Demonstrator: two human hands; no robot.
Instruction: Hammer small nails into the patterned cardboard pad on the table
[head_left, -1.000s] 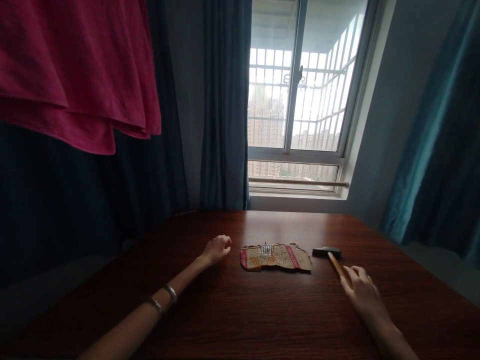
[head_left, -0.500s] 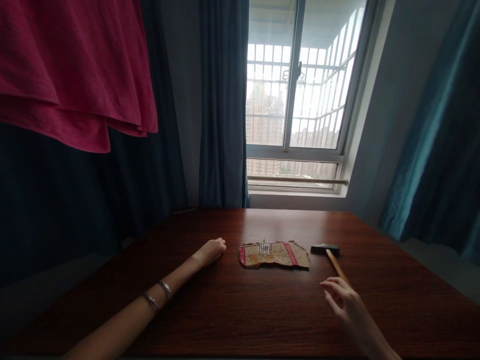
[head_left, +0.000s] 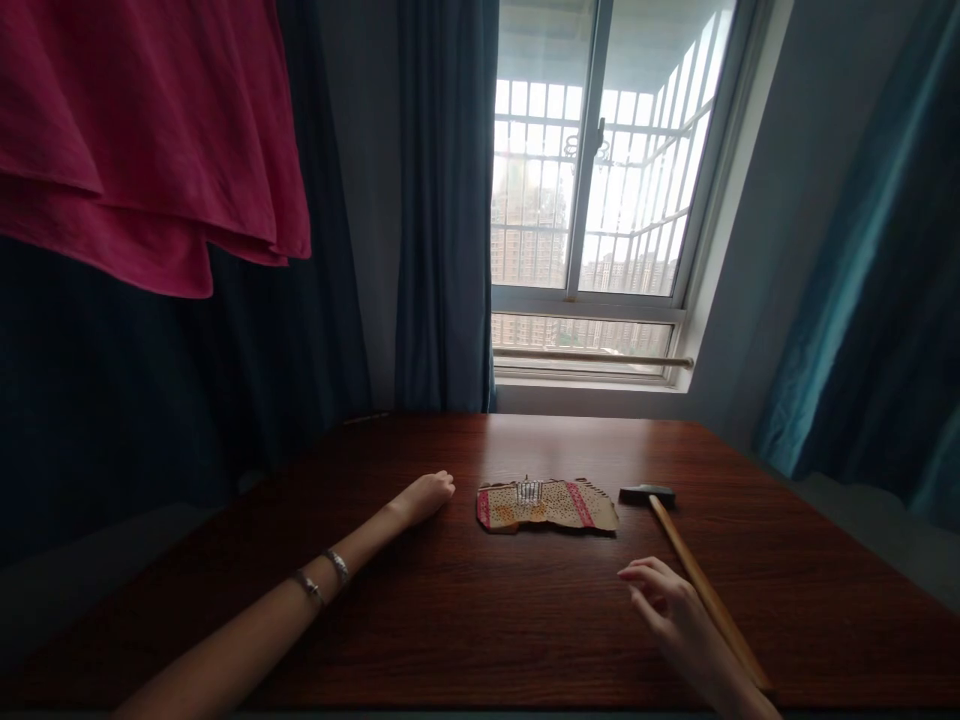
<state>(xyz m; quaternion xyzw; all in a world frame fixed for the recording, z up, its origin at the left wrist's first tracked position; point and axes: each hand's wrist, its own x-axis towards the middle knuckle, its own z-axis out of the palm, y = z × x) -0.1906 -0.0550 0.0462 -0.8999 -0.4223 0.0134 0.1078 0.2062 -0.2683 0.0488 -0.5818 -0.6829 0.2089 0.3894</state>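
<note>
My left hand (head_left: 427, 497) rests on the table with its fingers curled closed. Whatever it may hold is hidden. Just right of it lies a ragged-edged flat board (head_left: 559, 508), dotted with small holes and crossed by pink bands. Several thin metal nails (head_left: 529, 491) stand upright in a group on it. My right hand (head_left: 664, 598) is empty, its thumb and fingers bent but apart. Beside it lies a hammer (head_left: 694, 570), its dark head near the board and its wooden handle running toward the near edge, partly behind my wrist.
The brown wooden table (head_left: 450, 640) extends to the wall below a barred window (head_left: 585, 200). Blue curtains (head_left: 446, 200) hang on both sides. A pink cloth (head_left: 165, 130) hangs at the upper left.
My right hand has shifted left, away from the hammer, uncovering more of its handle. My left hand stays closed in nearly the same place. The view has moved slightly.
</note>
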